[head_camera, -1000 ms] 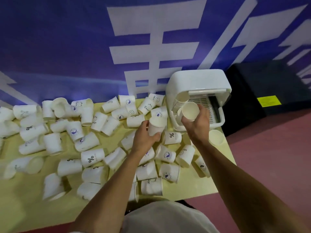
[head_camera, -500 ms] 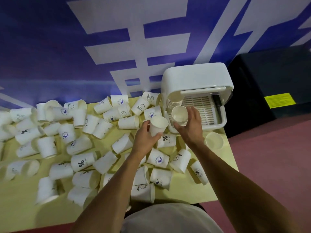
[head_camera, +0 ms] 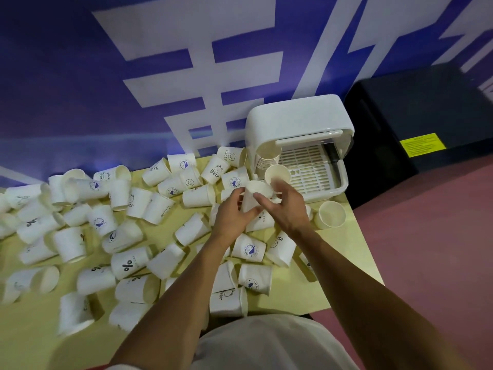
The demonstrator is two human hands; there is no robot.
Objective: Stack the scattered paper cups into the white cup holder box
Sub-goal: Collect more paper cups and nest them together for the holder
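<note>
Your left hand is curled round a plain paper cup, gripping it by the wall just in front of the white cup holder box. Your right hand meets it from the 3 o'clock side: the thumb lies against that same cup, while the fingers curl under a second paper cup whose open mouth faces up toward you. The two cups touch, but you cannot tell from here whether one sits inside the other. The box stands at your 1 o'clock on the far right corner of the yellow table, lid raised, with a nested stack of cups standing in its left side beside the slatted tray. The scattered paper cups lie mostly on their sides, spread from 7 o'clock round to 12 o'clock of your hands. One upright cup stands at 3 o'clock of your right hand, just in front of the box. A black cabinet with a yellow label stands past the box at 2 o'clock.
</note>
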